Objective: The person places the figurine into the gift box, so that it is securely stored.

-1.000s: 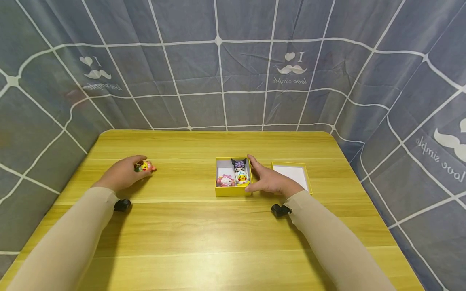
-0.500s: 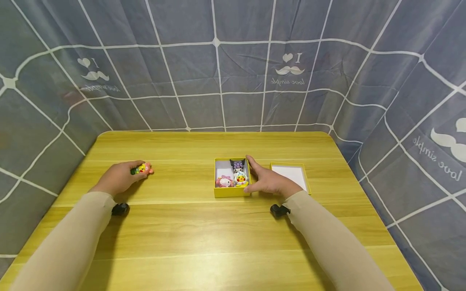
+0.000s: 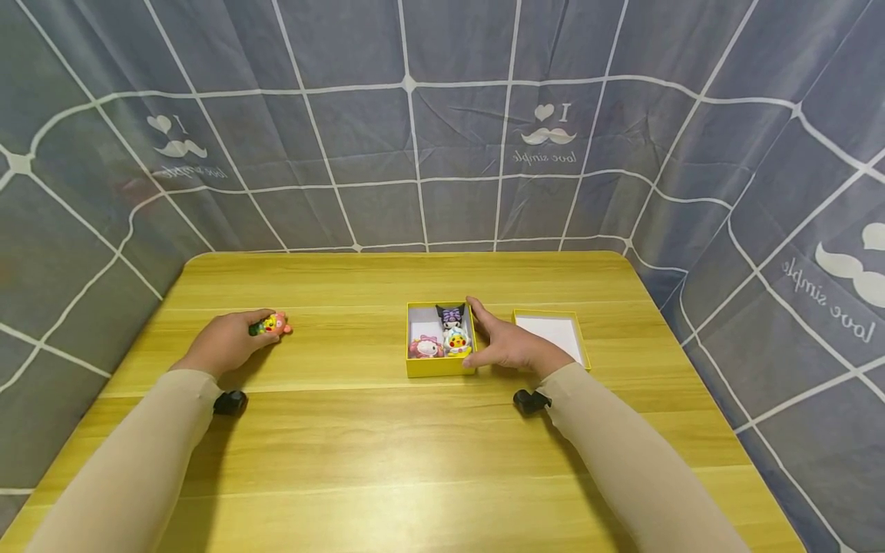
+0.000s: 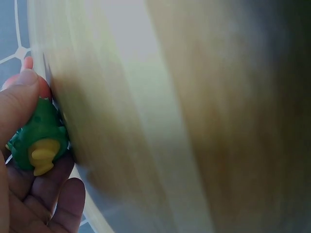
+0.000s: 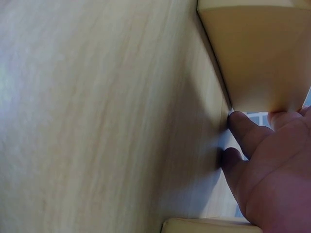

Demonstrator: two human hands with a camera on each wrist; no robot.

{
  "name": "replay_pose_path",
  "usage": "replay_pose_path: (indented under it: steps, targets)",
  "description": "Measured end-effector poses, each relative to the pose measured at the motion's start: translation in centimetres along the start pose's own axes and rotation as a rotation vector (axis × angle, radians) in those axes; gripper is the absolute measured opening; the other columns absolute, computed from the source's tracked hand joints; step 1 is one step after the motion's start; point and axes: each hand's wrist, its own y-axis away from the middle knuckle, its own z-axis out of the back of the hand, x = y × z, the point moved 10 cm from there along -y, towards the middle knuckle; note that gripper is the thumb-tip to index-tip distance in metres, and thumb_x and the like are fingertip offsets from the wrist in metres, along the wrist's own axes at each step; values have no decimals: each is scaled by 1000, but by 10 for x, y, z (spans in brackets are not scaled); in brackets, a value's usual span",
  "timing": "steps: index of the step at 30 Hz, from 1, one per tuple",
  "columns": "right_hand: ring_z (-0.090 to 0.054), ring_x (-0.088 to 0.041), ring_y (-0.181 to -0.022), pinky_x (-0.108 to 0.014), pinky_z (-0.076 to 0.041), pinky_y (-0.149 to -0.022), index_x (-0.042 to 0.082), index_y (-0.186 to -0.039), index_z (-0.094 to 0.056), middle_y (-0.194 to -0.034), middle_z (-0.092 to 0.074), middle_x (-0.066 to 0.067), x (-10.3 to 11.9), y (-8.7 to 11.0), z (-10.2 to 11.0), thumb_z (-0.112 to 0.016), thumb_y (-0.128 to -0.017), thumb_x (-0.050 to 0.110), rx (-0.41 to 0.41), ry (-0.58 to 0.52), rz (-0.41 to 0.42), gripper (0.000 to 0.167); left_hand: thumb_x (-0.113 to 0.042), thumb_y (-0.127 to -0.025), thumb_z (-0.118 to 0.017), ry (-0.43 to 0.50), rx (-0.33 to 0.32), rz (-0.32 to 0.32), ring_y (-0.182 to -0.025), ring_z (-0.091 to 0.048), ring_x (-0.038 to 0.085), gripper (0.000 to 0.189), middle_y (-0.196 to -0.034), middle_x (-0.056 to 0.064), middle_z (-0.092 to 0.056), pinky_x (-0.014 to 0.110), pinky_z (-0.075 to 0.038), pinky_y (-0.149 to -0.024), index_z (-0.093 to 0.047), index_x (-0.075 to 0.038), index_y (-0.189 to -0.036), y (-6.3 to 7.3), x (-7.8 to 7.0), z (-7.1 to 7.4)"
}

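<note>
My left hand (image 3: 220, 340) pinches a small toy figurine (image 3: 272, 324) low over the left of the table. The figurine has a yellow face and pink top; in the left wrist view its green body (image 4: 41, 126) with a yellow patch shows between thumb and fingers. At mid-table stands a yellow box (image 3: 441, 368) without its lid. Inside are a black-and-purple figurine (image 3: 452, 316), a pink-and-white one (image 3: 425, 347) and a white-and-yellow one (image 3: 456, 340). My right hand (image 3: 508, 343) grips the box's right side, thumb at the near corner and a finger at the far one.
The yellow box lid (image 3: 551, 330) lies to the right, white inside up, partly behind the right hand and wrist. A wooden table (image 3: 387, 445) bears everything. A grey curtain (image 3: 456, 207) with white lines surrounds its back and sides.
The left hand shifts slightly left with the figurine, whose face turns more into view, then stays nearly still. The right hand and box hold their place; the head view drifts slightly.
</note>
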Motion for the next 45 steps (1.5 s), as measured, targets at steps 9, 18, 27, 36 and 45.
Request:
replay_pose_path:
  steps: [9,18,27,36,45]
  targets:
    - [-6,-26,-165,-48,-8,-134,26,-170,12,-179,-2,-7,2,1,1,-93,-81,31,-4,-19,13,138,-51,-104,-63,1,-1,7,-102,-68,45,74,-77,5,-73,63,-52,-90,-46,-3,-158,-1,-1,1]
    - [-6,-27,-165,-47,-8,-134,24,-170,13,-179,-1,-8,2,2,2,-93,-82,30,-7,-9,20,138,-50,-104,-64,1,-16,-3,-114,-64,56,73,-105,23,-78,67,-51,-95,-48,-2,-156,-1,-6,2]
    - [-6,-25,-165,-46,-9,-134,26,-170,13,-179,0,-6,0,1,1,-93,-81,30,-7,-17,12,138,-46,-104,-64,-12,-13,-9,-106,-67,51,71,-103,26,-77,65,-52,-91,-48,0,-156,-1,-8,2]
    - [-4,-25,-165,-49,-9,-134,28,-170,12,-179,3,-3,1,1,0,-93,-82,33,-6,3,1,137,-44,-105,-63,-40,20,-17,-109,-66,51,69,-132,36,-65,65,-52,-92,-49,3,-154,-2,-9,4]
    - [0,-22,-165,-47,-7,-134,29,-170,12,-178,9,2,0,1,0,-94,-79,34,-14,-22,-4,139,-34,-101,-69,-40,21,-40,-97,-69,41,53,-118,29,-71,61,-54,-87,-56,7,-133,-8,-18,11]
